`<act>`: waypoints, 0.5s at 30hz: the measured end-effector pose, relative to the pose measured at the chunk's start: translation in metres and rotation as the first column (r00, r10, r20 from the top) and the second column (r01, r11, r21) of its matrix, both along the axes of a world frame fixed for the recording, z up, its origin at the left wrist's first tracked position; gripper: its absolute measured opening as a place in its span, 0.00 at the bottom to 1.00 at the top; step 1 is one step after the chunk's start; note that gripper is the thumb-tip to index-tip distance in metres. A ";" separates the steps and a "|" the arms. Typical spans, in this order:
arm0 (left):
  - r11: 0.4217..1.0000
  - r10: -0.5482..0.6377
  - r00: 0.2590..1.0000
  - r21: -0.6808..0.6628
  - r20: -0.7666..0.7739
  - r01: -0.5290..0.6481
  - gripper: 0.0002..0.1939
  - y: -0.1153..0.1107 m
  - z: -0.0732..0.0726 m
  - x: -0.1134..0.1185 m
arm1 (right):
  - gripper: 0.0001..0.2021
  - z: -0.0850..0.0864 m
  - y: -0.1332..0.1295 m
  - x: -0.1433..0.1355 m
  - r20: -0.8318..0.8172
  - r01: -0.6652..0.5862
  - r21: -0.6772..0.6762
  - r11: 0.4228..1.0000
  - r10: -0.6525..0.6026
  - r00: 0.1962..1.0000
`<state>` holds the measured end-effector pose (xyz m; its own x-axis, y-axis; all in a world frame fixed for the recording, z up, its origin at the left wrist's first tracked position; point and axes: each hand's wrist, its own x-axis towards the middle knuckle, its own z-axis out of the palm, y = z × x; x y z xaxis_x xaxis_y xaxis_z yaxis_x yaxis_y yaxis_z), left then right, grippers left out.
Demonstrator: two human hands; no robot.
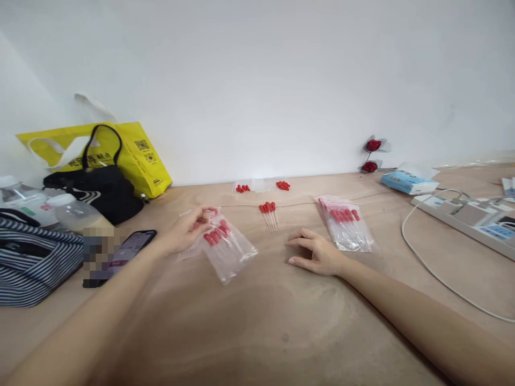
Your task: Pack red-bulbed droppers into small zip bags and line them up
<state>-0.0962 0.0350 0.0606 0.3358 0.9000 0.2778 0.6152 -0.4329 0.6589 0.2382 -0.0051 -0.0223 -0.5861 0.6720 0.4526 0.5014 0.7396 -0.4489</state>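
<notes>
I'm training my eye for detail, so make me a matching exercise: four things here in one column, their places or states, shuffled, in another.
1. Left hand
2. Right hand
3. Loose red-topped sticks
4. Tissue pack

A. Blue, beside the power strip
B. Fanned out on the table, outside any bag
C. Holding a clear bag
D. Holding nothing visible, fingers bent

Pairs: 1-C, 2-D, 3-B, 4-A

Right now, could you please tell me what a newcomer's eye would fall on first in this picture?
Most likely the bright yellow bag at the back left, the largest block of strong colour. Next, perhaps, the clear packet with red tops, in the left hand just left of centre. Then the loose red-topped sticks, fanned out beyond the hands near the middle.
</notes>
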 end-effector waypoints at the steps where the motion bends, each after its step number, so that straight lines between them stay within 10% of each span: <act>1: 1.000 0.010 1.000 0.006 -0.012 -0.010 0.20 0.007 0.005 -0.012 | 0.17 0.000 0.000 0.000 0.006 0.001 0.000 1.000 -0.001 1.000; 7: 0.995 0.092 0.989 -0.023 -0.118 -0.095 0.20 0.048 0.005 -0.054 | 0.18 0.001 0.000 0.000 0.023 0.006 0.005 1.000 -0.007 1.000; 15: 0.827 0.534 0.795 0.021 0.288 -0.562 0.10 0.081 -0.028 -0.079 | 0.17 0.002 -0.001 0.000 0.038 -0.002 -0.004 1.000 0.002 0.999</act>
<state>-0.1747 0.1160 0.0326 -0.3022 0.8733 0.3821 0.5833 -0.1476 0.7987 0.2380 -0.0058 -0.0201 -0.6042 0.6725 0.4274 0.5165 0.7390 -0.4326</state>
